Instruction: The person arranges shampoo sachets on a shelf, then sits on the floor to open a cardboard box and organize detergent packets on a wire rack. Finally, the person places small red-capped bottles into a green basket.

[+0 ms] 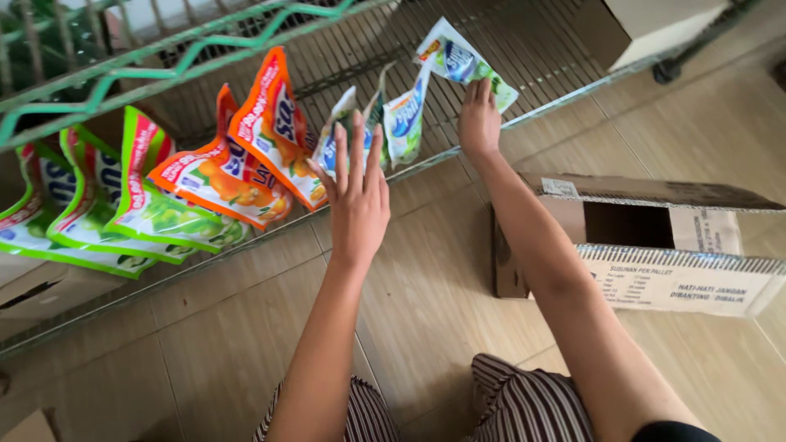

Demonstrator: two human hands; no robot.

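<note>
striped trousers, two hands, pouches on wire shelf

striped trousers (524, 409): knees at bottom of frame, nearest the camera, over a tan tiled floor (426, 295).

left hand (358, 200): raised with its back to the camera, fingers (342, 147) straight and spread wide, gripping nothing. fingertips overlap the lower edge of the white-and-blue pouches (393, 123); whether they touch cannot be told.

right hand (479, 123): reaches further in, fingers extended together and laid against the lower side of the end pouch (467, 61), a white, blue and green sachet tilted up to the right. hand lies flat on it, not closed around it.

white-and-blue pouches: short row standing on edge on the wire shelf (508, 49), just above the left fingertips and just left of the right hand.

orange pouches (246, 155): two, leaning right, to the left of the left hand and apart from it.

green pouches (98, 213): several, overlapped and leaning, at the far left of the shelf.

green wire rail (164, 69): runs above the pouches.

cardboard carton (655, 245): open, on the floor at right, beside the right forearm.

second box (647, 24): on the shelf, top right.
</note>
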